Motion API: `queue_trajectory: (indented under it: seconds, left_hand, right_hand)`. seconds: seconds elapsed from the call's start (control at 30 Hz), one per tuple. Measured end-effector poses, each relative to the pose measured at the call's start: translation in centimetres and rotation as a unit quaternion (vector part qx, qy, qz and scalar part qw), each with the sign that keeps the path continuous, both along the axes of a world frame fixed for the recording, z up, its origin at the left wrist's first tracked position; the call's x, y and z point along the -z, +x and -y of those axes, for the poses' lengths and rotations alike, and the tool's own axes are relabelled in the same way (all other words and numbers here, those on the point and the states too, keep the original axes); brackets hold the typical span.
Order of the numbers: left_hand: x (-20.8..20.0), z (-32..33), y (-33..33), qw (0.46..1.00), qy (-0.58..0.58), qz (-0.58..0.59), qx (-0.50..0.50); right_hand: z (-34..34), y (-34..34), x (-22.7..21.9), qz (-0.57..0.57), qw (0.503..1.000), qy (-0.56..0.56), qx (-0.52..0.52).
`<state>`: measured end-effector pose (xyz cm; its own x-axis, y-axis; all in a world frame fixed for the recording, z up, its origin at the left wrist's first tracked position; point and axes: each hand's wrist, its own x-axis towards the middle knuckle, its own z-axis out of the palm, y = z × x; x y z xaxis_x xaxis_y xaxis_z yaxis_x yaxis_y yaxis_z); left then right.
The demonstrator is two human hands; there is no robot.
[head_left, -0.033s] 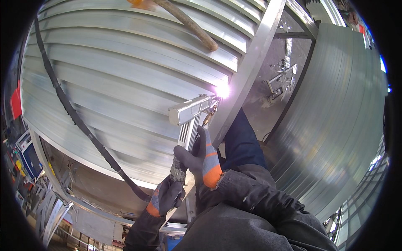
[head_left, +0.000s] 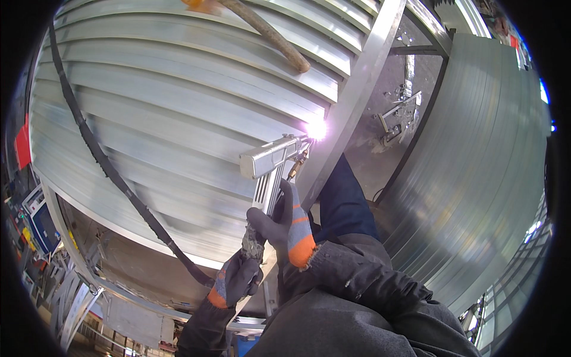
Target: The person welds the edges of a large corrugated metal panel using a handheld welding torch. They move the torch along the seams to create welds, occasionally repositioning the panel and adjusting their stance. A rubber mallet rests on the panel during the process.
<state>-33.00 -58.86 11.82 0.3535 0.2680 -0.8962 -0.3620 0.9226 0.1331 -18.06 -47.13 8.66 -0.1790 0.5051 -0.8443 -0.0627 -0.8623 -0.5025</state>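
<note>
A silver handheld welding gun (head_left: 270,159) is upright in my right hand (head_left: 284,223), whose gloved fingers close round its grip. Its nozzle meets the joint between a metal slat (head_left: 202,128) and a long metal frame bar (head_left: 363,77). A bright white-violet arc (head_left: 316,129) glows there and hides the seam. Below the grip, my left hand (head_left: 238,278), also gloved, is closed round the gun's dark wrapped cable (head_left: 254,243). Part of that cable is hidden by the fingers.
A black hose (head_left: 128,191) runs across the slats from upper left to my left hand. On the slats lies a wooden handle (head_left: 267,35) with an orange end. Metal scraps (head_left: 399,119) litter the floor beyond the bar. Stacked metal strips (head_left: 476,160) stand at right.
</note>
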Motion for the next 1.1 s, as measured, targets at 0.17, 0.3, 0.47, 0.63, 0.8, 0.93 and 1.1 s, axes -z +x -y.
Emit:
queue_trajectory:
  seconds: [0.17, 0.3, 0.47, 0.63, 0.8, 0.93, 1.1]
  left_hand:
    - [0.0, 0.6, -0.2, 1.000, -0.001, 0.003, -0.003]
    - [0.0, 1.0, -0.4, 1.000, 0.005, 0.008, -0.006]
    - [-0.1, 1.3, -0.4, 1.000, -0.002, 0.004, 0.000]
    - [-0.2, 1.7, -0.6, 1.000, -0.011, -0.001, 0.006]
    - [-0.3, 2.2, -0.6, 1.000, -0.003, 0.011, -0.018]
    - [-0.2, 2.3, -0.6, 1.000, -0.012, 0.004, -0.005]
    - [-0.5, 2.4, -0.6, 1.000, -0.009, -0.010, 0.010]
  right_hand:
    - [0.7, 0.0, 0.1, 0.011, 1.000, 0.019, -0.009]
    - [1.2, -0.2, 0.3, 0.008, 0.999, 0.040, 0.004]
    - [1.6, -0.2, 0.1, 0.006, 0.999, 0.038, 0.004]
    - [1.9, -0.2, 0.0, 0.003, 1.000, 0.025, -0.004]
    - [2.5, -0.3, 0.0, 0.007, 1.000, 0.025, 0.000]
    - [2.8, -0.3, 0.0, 0.003, 0.999, 0.032, 0.004]
    - [3.2, -0.2, -0.1, 0.027, 0.998, 0.045, -0.018]
